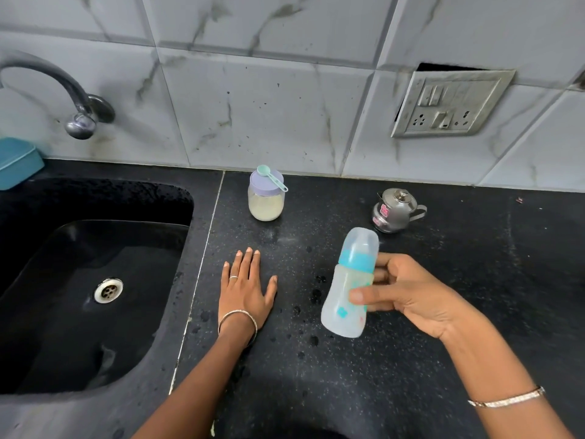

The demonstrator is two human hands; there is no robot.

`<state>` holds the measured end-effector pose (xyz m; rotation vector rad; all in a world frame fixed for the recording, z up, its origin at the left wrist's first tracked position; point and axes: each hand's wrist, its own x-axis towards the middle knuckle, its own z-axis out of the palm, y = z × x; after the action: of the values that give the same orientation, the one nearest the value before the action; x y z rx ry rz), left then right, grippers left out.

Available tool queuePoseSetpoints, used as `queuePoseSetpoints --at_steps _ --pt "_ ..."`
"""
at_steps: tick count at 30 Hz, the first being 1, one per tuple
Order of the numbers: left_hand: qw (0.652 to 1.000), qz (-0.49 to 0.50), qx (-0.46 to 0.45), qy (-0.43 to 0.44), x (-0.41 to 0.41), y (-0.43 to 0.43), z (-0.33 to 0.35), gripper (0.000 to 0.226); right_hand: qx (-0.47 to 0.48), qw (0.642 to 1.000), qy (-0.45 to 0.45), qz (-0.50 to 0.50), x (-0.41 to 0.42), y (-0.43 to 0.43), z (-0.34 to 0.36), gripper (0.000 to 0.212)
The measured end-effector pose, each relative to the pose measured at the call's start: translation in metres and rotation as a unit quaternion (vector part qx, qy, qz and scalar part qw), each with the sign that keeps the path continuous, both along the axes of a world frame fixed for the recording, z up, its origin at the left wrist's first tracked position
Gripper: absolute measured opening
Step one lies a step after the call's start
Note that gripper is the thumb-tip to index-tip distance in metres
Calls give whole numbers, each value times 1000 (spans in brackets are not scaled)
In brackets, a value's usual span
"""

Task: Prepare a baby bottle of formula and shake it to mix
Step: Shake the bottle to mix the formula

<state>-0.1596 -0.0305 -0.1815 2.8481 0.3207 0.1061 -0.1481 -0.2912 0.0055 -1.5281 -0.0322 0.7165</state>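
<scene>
My right hand (pixel 411 296) grips a baby bottle (pixel 343 312) with a teal collar and a clear cap, holding it tilted above the black counter. The bottle looks blurred and its body is whitish. My left hand (pixel 245 289) lies flat, palm down, on the counter (pixel 348 391), fingers apart and holding nothing. Behind it, near the wall, stands a formula jar (pixel 265 204) with pale powder and a lilac lid. A small teal scoop (pixel 270 177) rests on that lid.
A small steel kettle (pixel 394 210) stands at the back right of the bottle. A black sink (pixel 38 312) with a tap (pixel 79 118) fills the left. A teal box (pixel 15 160) sits at its far corner. A wall socket plate (pixel 449 104) hangs above.
</scene>
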Motion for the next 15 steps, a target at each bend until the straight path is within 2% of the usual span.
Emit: queuePoseSetpoints --at_steps 2,4,6,8,10,11,12,15 --pt "1000 1 -1 -3 0 0 0 83 22 999 -6 -24 4 -3 0 79" --pt "1000 2 -2 -6 0 0 0 82 105 990 16 -91 7 -2 -4 91" --pt "1000 1 2 -1 0 0 -1 82 142 983 14 -116 7 -3 -7 81" --pt "1000 1 1 3 0 0 0 83 65 994 -27 -80 4 -1 -2 65" --pt "1000 0 2 3 0 0 0 83 -35 995 -88 -25 3 -1 4 62" --pt "1000 0 3 4 0 0 0 82 -41 994 -100 -25 4 -3 6 63" --pt "1000 0 5 4 0 1 0 82 -25 993 -103 -45 6 -4 7 63" --pt "1000 1 6 2 0 0 0 82 96 984 -49 -140 11 -5 3 55"
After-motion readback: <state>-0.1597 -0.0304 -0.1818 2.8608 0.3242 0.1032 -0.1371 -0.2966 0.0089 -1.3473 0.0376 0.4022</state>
